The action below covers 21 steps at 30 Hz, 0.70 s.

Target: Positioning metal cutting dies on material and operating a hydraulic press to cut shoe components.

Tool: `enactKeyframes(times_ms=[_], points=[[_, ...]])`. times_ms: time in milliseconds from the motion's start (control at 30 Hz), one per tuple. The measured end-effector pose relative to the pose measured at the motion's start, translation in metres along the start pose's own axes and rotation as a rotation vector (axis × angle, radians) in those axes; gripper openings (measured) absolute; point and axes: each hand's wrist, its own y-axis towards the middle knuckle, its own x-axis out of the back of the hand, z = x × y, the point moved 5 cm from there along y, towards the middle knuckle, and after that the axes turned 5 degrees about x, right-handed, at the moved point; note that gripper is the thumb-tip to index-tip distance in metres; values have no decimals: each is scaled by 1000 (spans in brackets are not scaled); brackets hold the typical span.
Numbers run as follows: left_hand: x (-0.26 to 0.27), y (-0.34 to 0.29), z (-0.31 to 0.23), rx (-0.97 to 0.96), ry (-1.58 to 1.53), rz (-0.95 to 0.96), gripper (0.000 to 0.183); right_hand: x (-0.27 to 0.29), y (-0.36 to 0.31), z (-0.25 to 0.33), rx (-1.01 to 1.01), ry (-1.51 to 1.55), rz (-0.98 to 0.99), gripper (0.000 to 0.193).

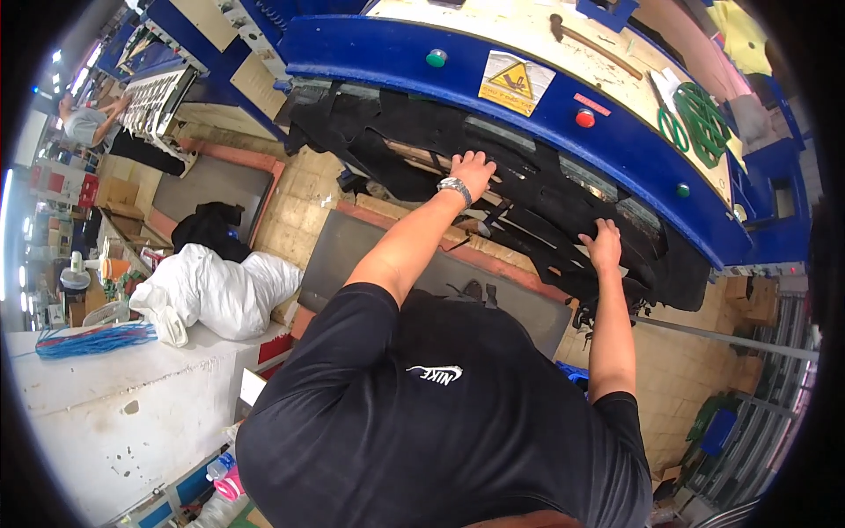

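Both hands [537, 207] on black sheet [528, 202] — yellow triangle label [516, 82] above.

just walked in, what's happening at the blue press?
A person in a black shirt leans over the blue machine. Both hands lie flat on a black sheet of cut fabric-like material spread on its bed: left hand near the sheet's upper middle, right hand further right. Neither hand grips it. Another person works at a machine in the far left background.
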Motion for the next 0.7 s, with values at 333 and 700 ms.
enactKeyframes(times_ms=[333, 700], points=[[-6, 0, -2, -30, 26, 31, 33, -8, 0, -2, -66, 13, -36, 45], [-11, -95, -7, -85, -5, -20, 33, 2, -33, 11, -64, -42, 688, 64]])
